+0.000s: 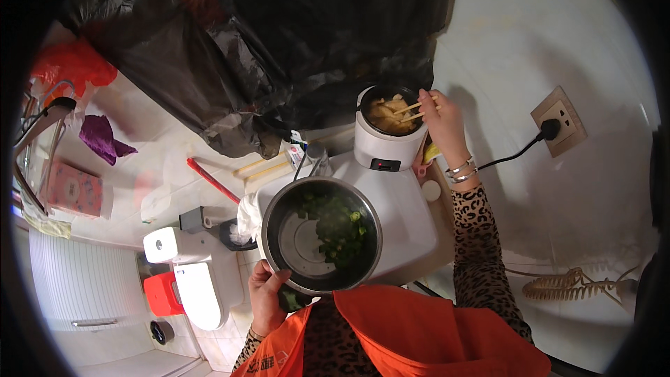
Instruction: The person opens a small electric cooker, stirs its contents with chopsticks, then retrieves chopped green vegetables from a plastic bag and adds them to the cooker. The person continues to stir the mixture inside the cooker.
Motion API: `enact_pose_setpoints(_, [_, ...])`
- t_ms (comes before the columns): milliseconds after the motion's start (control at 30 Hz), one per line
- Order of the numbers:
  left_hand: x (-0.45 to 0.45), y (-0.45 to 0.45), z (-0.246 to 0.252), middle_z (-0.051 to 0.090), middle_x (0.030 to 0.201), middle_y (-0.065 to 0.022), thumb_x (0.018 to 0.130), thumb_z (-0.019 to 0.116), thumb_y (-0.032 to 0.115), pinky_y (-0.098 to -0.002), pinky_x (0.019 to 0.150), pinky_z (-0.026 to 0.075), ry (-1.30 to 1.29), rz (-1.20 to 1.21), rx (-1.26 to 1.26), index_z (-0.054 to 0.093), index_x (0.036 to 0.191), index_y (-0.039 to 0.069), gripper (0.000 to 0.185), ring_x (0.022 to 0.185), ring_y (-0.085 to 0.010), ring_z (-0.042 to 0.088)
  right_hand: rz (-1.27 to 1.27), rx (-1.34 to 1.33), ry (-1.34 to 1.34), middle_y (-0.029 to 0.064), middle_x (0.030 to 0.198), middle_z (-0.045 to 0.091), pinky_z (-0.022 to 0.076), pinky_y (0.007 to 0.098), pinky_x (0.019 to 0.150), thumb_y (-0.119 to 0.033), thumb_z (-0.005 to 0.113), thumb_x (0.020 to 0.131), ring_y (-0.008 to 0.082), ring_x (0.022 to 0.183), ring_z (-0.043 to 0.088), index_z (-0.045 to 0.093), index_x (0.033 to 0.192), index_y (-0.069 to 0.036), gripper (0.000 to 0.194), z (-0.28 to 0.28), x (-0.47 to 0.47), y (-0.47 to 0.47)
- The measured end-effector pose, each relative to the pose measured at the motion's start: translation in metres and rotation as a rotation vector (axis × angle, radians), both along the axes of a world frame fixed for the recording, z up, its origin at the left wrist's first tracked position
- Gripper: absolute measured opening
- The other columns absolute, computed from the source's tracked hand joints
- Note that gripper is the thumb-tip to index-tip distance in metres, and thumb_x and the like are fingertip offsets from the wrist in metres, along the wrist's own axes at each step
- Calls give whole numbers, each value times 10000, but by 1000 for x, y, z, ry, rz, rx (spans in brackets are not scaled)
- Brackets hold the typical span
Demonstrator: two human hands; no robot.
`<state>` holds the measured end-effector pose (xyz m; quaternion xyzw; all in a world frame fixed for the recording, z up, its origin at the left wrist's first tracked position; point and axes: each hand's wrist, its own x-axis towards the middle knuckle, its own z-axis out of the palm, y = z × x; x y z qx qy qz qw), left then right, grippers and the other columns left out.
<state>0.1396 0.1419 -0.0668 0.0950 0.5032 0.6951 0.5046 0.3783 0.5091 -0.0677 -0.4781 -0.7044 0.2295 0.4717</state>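
A steel bowl (322, 235) with chopped green vegetables (340, 230) on its right side is held by the rim in my left hand (268, 296). My right hand (442, 125) grips wooden chopsticks (413, 110), whose tips are in the food (390, 113) inside a small white electric cooker (390, 149). The food looks like pale yellow pieces in liquid. On the cooker's front a small red light shows. The cooker stands at the back of a white basin (405, 220), and the bowl is over the basin's left part.
Black plastic sheeting (324, 26) covers the wall behind the cooker. A black plug (549, 129) with a cord sits in the wall socket (568, 120) at right. Beside the basin are a glass (317, 159) and a round white lid-like object (431, 190). A toilet (201, 293) stands lower left.
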Motion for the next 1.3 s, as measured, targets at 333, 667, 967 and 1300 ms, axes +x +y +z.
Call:
enact_pose_setpoints(333, [2,3,5,674,852,-33,809,577,-115,-251,718,492,37,2,-19,535,790,64,185,749,-112,613,-19,111,-43,182,752,633,465,393,590,-257,582,950,359,664,603,638,891,-9,261,-8,-7,20])
enact_pose_setpoints(667, [3,2,3,676,847,-37,806,577,-118,-252,712,494,23,14,-28,540,787,67,189,743,-114,617,124,63,-141,161,766,645,472,365,601,-237,586,949,311,674,620,632,889,2,250,-13,-10,1])
enact_pose_setpoints(967, [3,2,1,680,840,-43,795,582,-124,-258,714,496,42,12,-25,540,777,66,196,735,-119,619,91,21,87,81,711,661,482,272,574,-268,581,967,139,593,609,634,918,23,301,-7,-14,-4])
enact_pose_setpoints(1300, [2,-1,4,681,846,-39,799,587,-125,-253,714,503,40,-22,9,541,787,60,191,748,-119,626,162,-170,219,41,691,636,475,242,555,-271,576,970,99,571,576,644,892,12,302,0,-19,-15])
